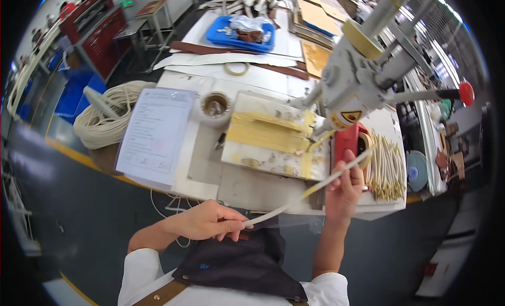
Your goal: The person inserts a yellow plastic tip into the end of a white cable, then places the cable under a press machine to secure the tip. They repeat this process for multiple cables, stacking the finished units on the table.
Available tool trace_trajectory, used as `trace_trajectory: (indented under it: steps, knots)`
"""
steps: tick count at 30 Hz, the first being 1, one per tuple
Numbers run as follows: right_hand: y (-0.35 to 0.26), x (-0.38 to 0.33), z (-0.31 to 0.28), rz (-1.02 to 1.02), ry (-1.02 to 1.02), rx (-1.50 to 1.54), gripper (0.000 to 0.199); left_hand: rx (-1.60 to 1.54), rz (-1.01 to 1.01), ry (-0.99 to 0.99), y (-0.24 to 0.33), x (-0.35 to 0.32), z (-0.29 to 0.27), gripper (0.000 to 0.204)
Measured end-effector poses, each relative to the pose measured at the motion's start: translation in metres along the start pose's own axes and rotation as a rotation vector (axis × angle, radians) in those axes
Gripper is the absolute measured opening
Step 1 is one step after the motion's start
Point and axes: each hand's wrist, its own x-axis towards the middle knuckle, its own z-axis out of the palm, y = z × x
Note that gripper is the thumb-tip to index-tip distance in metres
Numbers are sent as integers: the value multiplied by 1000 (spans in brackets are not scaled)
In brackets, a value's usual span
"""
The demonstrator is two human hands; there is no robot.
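My left hand (213, 220), low in front of the apron, pinches a white cord (269, 215) that points up to the right. Closed around a second length of cord (342, 173) is my right hand (345, 187), at the table's front edge beside the red tape dispenser (347, 140). This length has yellow tape on its lower end. The two cord ends point toward each other; I cannot tell whether they touch. Beyond them lies a pale board (263, 156) covered partly with yellow tape, under a grey lever press (352, 74) with a red-knobbed handle (466, 94).
Many cut cords with yellow-taped ends (386, 166) lie on the table's right. Left of the board are a jar (215, 105), a pen (220, 141) and a printed sheet (155, 129). A thick coil of cord (113, 114) stands at the left. A blue tray (218, 32) sits further back.
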Motion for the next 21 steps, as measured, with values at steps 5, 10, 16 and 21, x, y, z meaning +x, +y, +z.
trace_trajectory:
  steps: [5,10,16,21]
  knots:
    - [10,0,-22,29,106,-85,49,380,250,332,-21,28,6,23]
    - [19,2,-13,41,103,-22,50,586,358,461,-26,33,10,21]
    - [48,14,-11,123,64,72,51,169,124,364,-3,54,16,22]
    - [51,21,-11,178,138,-144,53,418,266,493,-22,74,11,29]
